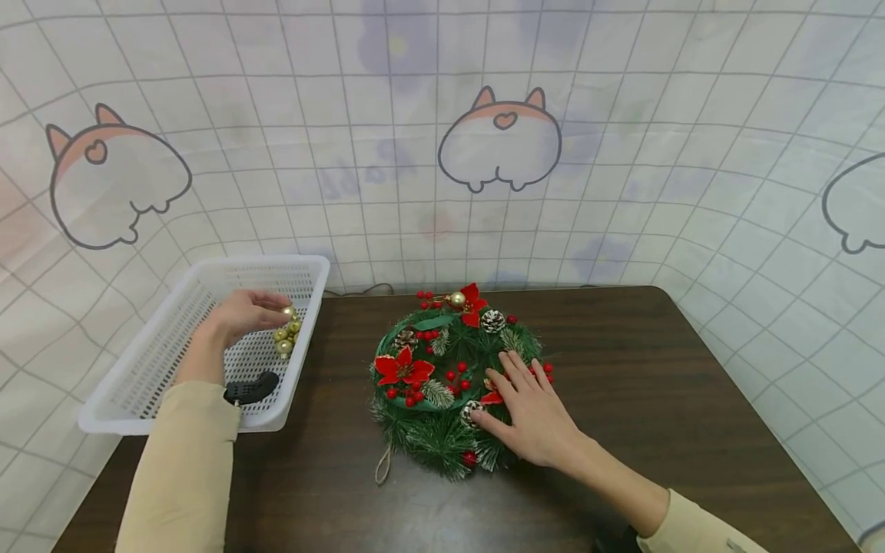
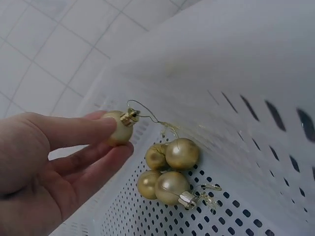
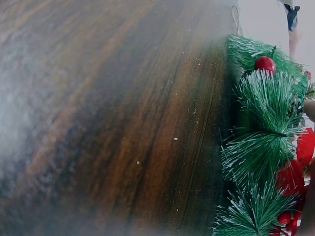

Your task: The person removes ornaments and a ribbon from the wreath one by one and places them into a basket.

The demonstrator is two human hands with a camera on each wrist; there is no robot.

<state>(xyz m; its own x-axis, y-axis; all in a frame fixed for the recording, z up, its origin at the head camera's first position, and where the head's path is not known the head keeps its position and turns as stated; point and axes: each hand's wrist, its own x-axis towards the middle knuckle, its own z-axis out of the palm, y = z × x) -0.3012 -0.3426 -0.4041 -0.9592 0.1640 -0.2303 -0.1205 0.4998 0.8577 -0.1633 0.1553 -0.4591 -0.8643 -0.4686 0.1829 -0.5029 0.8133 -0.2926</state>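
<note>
My left hand (image 1: 238,316) is inside the white basket, pinching a gold ball ornament (image 2: 119,129) between thumb and fingers. A thin wire loop sticks out from the ball's cap. Just below, several more gold balls (image 2: 182,153) lie clustered on the basket's perforated floor. My right hand (image 1: 535,418) rests with spread fingers on the right side of a green Christmas wreath (image 1: 442,438). Red poinsettias (image 1: 403,369), pinecones (image 1: 493,321) and red berries decorate the wreath. At its top is a gold ball (image 1: 458,299). The right wrist view shows its frosted needles (image 3: 266,103).
The white basket (image 1: 323,284) stands at the left of the dark wooden table (image 1: 643,369). A curved black object (image 1: 252,388) lies in it near the left sleeve. A twine loop (image 1: 382,466) extends from the wreath onto the table. Behind hangs a gridded backdrop (image 1: 387,230).
</note>
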